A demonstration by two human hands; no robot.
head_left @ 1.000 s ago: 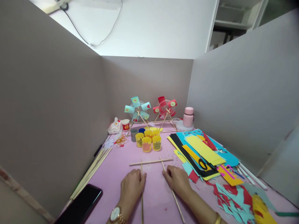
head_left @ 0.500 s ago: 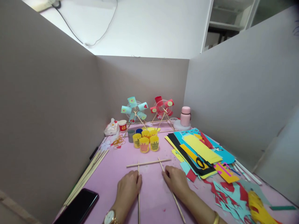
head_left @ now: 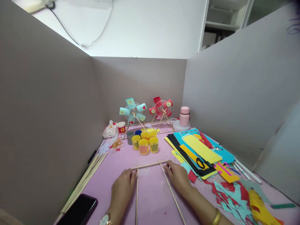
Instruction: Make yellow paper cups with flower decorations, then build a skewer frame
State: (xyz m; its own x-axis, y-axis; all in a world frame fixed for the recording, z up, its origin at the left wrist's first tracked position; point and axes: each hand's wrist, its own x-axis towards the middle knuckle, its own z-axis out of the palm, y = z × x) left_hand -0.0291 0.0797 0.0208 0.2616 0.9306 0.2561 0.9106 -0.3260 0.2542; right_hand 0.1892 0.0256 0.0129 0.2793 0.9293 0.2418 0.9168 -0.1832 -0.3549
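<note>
Three thin wooden sticks lie in front of me on the pink tabletop (head_left: 154,206). The crosswise stick (head_left: 150,165) lies over the upper parts of a near-straight left stick (head_left: 137,197) and a slanted right stick (head_left: 172,192). My left hand (head_left: 124,186) is closed at the crosswise stick's left end, its fingertips partly hidden, beside the left stick. At the other end, my right hand (head_left: 178,178) pinches that same stick with bent fingers, just right of the slanted one.
Yellow paper cups (head_left: 143,147) stand beyond the sticks, before blue (head_left: 133,112) and red (head_left: 161,109) paper wheels. Coloured paper sheets (head_left: 201,148) with scissors (head_left: 200,162) and paper scraps (head_left: 232,198) lie right. Left are a phone (head_left: 78,210) and more sticks (head_left: 87,178).
My right hand has moved up from beside the slanted stick to the crosswise stick's right end. My left hand has shifted slightly up and left to its left end.
</note>
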